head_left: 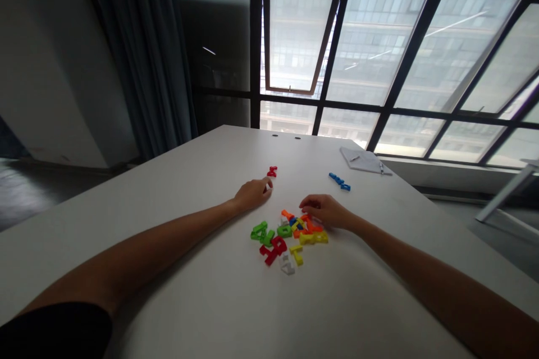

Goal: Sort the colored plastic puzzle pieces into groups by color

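Observation:
My left hand [253, 194] rests near the middle of the table, fingers curved with a small gap between thumb and forefinger. Just beyond its fingertips lies a small cluster of red plastic letter-like pieces [272, 171]; whether the forefinger touches them is unclear. Loosely bent, my right hand [325, 210] hovers at the far right edge of a mixed pile, with nothing visible in its fingers. In that pile are orange pieces [311, 225], yellow pieces [314, 238], green pieces [259, 231], red pieces [275, 248] and white pieces [287, 263]. The right hand partly covers the orange ones.
A row of blue pieces [339, 181] lies right of centre on the white table [189, 179]. Farther back are paper sheets [362, 159] with a pen [381, 167] on them. Windows [301, 39] and a dark curtain [143, 56] stand behind the table.

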`<state>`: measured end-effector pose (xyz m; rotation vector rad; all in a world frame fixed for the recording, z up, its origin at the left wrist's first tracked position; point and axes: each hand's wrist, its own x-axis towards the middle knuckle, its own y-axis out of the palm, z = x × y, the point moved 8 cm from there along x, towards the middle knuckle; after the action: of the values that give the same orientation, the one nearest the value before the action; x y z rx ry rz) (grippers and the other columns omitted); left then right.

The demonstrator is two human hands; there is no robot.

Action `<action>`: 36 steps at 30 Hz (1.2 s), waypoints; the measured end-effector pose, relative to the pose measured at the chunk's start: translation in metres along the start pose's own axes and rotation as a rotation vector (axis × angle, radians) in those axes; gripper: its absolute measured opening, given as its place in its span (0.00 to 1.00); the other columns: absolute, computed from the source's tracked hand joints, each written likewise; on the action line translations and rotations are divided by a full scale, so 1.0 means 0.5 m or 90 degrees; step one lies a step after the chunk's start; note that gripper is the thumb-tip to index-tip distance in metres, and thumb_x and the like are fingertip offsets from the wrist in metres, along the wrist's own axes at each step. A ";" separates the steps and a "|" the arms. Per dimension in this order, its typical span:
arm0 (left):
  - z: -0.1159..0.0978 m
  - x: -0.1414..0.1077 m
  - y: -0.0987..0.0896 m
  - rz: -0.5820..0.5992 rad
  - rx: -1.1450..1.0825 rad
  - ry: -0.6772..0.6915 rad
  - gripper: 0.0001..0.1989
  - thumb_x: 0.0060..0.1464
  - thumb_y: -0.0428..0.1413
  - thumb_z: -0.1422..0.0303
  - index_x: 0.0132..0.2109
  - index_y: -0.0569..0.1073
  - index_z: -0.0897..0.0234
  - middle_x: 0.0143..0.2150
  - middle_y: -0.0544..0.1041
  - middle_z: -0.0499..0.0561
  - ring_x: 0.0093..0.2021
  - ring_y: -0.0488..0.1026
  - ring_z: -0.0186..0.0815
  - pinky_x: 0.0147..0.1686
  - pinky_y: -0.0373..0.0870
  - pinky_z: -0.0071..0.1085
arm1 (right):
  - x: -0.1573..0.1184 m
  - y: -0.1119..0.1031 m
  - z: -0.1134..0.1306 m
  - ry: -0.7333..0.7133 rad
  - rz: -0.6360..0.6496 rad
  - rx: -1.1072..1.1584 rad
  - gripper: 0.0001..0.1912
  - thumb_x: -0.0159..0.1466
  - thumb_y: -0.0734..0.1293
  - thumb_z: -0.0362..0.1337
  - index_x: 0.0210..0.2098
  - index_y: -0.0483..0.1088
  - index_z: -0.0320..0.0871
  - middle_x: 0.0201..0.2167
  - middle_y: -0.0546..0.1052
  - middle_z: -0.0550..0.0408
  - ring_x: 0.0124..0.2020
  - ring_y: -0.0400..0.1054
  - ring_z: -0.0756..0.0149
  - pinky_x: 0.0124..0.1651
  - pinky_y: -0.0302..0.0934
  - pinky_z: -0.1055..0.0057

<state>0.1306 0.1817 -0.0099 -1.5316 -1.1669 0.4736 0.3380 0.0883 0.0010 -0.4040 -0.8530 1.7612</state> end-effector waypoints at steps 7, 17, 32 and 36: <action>-0.115 -0.106 -0.025 0.074 -0.184 0.283 0.16 0.65 0.52 0.61 0.56 0.76 0.55 0.42 0.79 0.49 0.36 0.75 0.34 0.36 0.69 0.29 | -0.013 0.003 0.045 -0.077 -0.004 -0.099 0.10 0.64 0.66 0.35 0.41 0.80 0.45 0.34 0.83 0.54 0.32 0.75 0.63 0.36 0.68 0.68; -0.122 -0.103 -0.016 0.095 -0.165 0.294 0.09 0.61 0.59 0.62 0.46 0.79 0.58 0.42 0.78 0.49 0.34 0.73 0.34 0.34 0.69 0.28 | -0.020 0.007 0.069 -0.151 -0.073 -0.132 0.10 0.65 0.65 0.32 0.40 0.79 0.43 0.36 0.82 0.53 0.34 0.75 0.64 0.38 0.68 0.68; -0.180 -0.140 -0.096 -0.118 -0.223 0.288 0.13 0.64 0.58 0.57 0.47 0.77 0.60 0.42 0.79 0.50 0.37 0.74 0.34 0.36 0.72 0.31 | -0.068 -0.015 0.137 -0.326 -0.251 -0.118 0.08 0.67 0.68 0.35 0.46 0.72 0.46 0.44 0.78 0.48 0.46 0.74 0.56 0.50 0.70 0.56; -0.177 -0.143 -0.098 -0.129 -0.229 0.283 0.14 0.64 0.59 0.55 0.50 0.75 0.59 0.45 0.79 0.51 0.39 0.74 0.35 0.36 0.73 0.31 | -0.075 -0.016 0.148 -0.355 -0.264 -0.121 0.07 0.67 0.68 0.33 0.46 0.71 0.46 0.44 0.79 0.48 0.48 0.74 0.55 0.53 0.70 0.53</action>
<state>0.1494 0.0710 0.0426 -1.6869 -1.0708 -0.2199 0.3093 0.0292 0.0523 0.1549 -1.3937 1.4165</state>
